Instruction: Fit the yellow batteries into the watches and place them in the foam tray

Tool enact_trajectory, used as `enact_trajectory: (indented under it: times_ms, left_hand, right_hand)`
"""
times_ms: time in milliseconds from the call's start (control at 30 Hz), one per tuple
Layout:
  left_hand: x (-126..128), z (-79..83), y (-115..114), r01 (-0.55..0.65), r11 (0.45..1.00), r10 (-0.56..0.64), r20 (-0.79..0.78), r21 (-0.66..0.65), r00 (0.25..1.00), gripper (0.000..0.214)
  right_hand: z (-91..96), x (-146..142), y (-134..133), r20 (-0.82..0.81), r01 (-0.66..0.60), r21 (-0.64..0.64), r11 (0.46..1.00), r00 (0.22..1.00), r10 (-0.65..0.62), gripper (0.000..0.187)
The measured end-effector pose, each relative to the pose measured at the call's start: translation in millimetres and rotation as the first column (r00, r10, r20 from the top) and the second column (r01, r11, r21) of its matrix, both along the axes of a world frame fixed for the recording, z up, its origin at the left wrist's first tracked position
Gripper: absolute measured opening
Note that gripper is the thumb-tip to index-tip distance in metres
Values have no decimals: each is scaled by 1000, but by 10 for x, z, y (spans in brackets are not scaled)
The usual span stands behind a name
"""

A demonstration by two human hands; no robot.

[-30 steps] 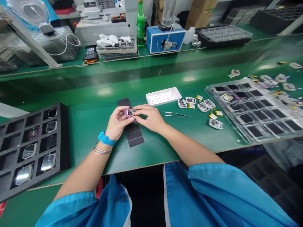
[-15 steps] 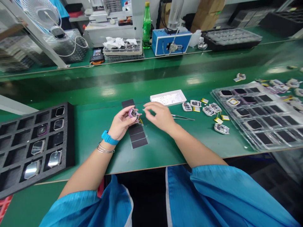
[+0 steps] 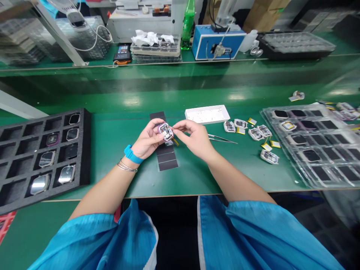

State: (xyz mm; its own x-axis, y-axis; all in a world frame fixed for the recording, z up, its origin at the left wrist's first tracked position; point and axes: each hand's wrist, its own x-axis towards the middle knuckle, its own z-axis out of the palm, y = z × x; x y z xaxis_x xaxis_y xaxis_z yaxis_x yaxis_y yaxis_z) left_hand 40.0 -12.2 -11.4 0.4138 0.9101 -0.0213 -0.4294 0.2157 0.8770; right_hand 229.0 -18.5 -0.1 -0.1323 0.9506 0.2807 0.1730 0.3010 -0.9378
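Note:
In my left hand [image 3: 146,140] is an opened smartwatch case [image 3: 165,132] with a purple rim, its inner circuit parts facing up. My left fingers and thumb are closed around its left side. A yellow-edged piece hangs at its lower right. My right hand [image 3: 195,139] is at the case's right edge, thumb and forefinger pinched together; whatever lies between those fingertips is too small to make out. Beneath the hands, a strip of black rectangular sheets [image 3: 168,160] lies on the green table. Metal tweezers [image 3: 223,139] rest just right of my right hand.
A shallow white box [image 3: 208,114] stands behind my right hand. Several opened watch cases [image 3: 255,134] with small batteries lie to the right, beside clear trays [image 3: 317,165] of screens. At left sits a black foam tray [image 3: 84,150] with watches. A raised shelf [image 3: 98,67] runs along the back.
My right hand has moved in to the edge of the watch case, from slightly apart. The case is now turned more face-up. The camera view has shifted a little.

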Motion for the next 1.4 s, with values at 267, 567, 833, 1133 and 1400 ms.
enact_trajectory:
  times_ms: [267,567,833,1133,1400]
  left_hand:
    - [-40,58,3,7,1000,-8,45,16,999,63]
    - [-116,78,31,-29,998,29,-13,47,999,70]
    - [-103,67,32,-20,999,20,-16,45,1000,68]
    - [-73,31,12,38,999,-38,-26,28,999,61]
    - [49,-4,-39,154,984,-149,64,-92,987,53]
  right_hand:
    - [-42,-54,-2,-387,-278,-286,917,909,156,44]
    - [-41,38,54,-485,-574,-503,646,806,339,47]
    - [58,88,65,-482,-320,-343,883,867,127,39]
    - [56,43,-3,-385,-194,-174,965,916,115,39]
    - [26,19,-26,-292,-141,1,990,947,135,37]
